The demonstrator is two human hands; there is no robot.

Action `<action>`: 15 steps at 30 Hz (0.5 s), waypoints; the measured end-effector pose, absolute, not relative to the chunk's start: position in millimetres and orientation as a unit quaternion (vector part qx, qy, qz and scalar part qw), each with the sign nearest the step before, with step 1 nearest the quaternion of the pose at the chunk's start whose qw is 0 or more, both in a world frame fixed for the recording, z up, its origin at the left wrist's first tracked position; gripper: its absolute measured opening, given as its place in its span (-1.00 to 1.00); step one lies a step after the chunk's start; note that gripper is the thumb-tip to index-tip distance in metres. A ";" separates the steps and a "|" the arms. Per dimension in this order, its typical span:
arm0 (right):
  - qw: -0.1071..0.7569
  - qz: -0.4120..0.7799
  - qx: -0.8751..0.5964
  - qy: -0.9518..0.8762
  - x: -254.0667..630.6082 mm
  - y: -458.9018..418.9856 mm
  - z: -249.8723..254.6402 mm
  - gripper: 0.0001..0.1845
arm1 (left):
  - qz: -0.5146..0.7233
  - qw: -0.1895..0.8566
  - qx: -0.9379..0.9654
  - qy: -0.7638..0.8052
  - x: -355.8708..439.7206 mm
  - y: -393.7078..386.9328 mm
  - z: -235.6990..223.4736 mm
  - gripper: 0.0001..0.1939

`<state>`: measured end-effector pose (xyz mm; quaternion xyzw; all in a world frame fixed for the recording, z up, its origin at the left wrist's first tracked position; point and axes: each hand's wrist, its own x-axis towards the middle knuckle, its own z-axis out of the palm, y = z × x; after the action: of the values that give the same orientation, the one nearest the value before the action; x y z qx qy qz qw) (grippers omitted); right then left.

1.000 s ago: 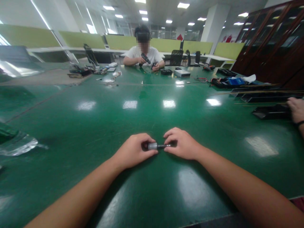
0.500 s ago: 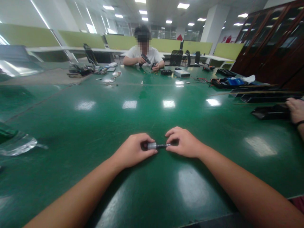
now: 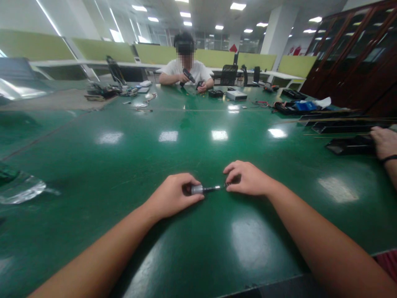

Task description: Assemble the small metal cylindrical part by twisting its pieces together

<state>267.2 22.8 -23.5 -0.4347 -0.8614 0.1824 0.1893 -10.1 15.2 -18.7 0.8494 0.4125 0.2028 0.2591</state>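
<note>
Perhaps easily lost: dark piece (image 3: 226, 185)
Left hand (image 3: 173, 197) grips tool (image 3: 197, 189); right hand (image 3: 249, 179) pinches the piece; a slack pinch could drop it

Hand tool (image 3: 197, 189) centre table (image 3: 173, 145), one hand at either end
Here at the near side, the left hand (image 3: 175, 194) is around the tool's handle, shaft pointing right, its tip just short of a small part (image 3: 227, 185) in the fingertips of the right hand (image 3: 248, 179); swing far left and there's a plastic item (image 3: 23, 187) on the tabletop; over to the right, another person's hand (image 3: 384, 142) at the end of a channel (image 3: 350, 145); straight across, behind the table, a co-worker (image 3: 200, 72), power tool (image 3: 188, 75) in hand, box (image 3: 236, 95) to the right of them, wires (image 3: 144, 108) to the left, partitions (image 3: 102, 49) behind, cabinet (image 3: 353, 45) back right
</note>
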 end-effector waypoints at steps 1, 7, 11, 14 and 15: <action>0.189 0.183 -0.436 -0.860 269.1 23.9 -23.4 -0.91 | 0.203 0.261 0.849 0.412 -10.1 15.3 -18.3 -0.76; 0.215 0.188 -0.418 -0.862 259.5 21.9 -29.2 -0.88 | 0.209 0.264 0.847 0.411 -8.3 16.0 -19.0 -0.77; 0.269 0.188 -0.384 -0.863 234.8 16.1 -37.4 -0.88 | 0.213 0.262 0.850 0.405 -2.4 16.3 -22.7 -0.79; 0.284 0.180 -0.372 -0.865 222.0 12.2 -41.2 -0.90 | 0.219 0.254 0.854 0.397 1.5 15.8 -23.8 -0.81; 0.285 0.180 -0.371 -0.865 220.7 11.3 -41.5 -0.88 | 0.223 0.254 0.854 0.396 2.3 15.5 -23.5 -0.78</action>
<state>220.7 11.3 -41.5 -0.3706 -0.8654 0.1802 0.2852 2.3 15.5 -23.5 0.8537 0.3963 0.2226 0.2543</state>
